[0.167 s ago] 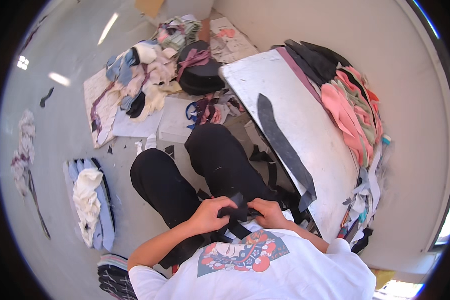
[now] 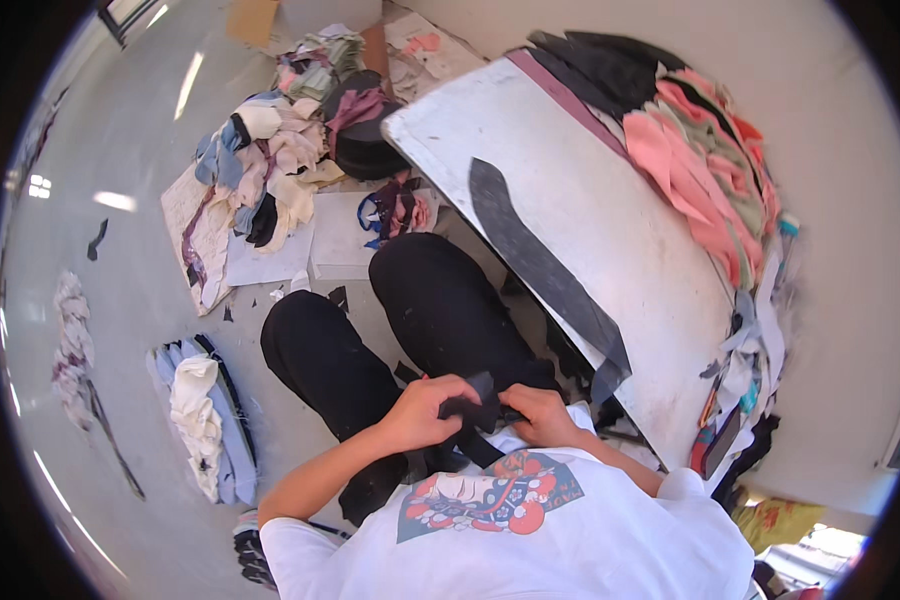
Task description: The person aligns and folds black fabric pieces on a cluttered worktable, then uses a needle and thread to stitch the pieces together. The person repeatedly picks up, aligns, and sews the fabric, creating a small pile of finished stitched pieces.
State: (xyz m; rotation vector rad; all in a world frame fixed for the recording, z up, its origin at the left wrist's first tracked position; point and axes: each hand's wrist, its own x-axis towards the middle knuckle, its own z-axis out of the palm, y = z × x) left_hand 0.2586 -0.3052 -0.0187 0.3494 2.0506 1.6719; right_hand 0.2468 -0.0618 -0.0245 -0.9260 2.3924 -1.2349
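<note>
Above my lap, my left hand (image 2: 427,411) is closed with its fingers pinching a dark fabric strip (image 2: 482,394). Close by on the right, my right hand (image 2: 536,413) is also closed, its fingertips at the same strip's other side. Part of the dark cloth hangs between the hands, over my white shirt. Against my black trousers (image 2: 435,310) its lower end is hard to follow. Another long dark grey strip (image 2: 540,255) lies along the near edge of the white tabletop (image 2: 610,220), its end drooping over the edge.
Pink, green and black cloth pieces (image 2: 685,190) are heaped at the table's far right. Mixed scraps (image 2: 280,150) and a round black stool (image 2: 363,140) with a mauve strip stand ahead. Left on the floor lies a blue stack with crumpled cream cloth (image 2: 195,415). A wall borders the right.
The whole view has shifted, so the table shows slightly farther left. Both hands keep their grip on the dark strip, almost in the same place.
</note>
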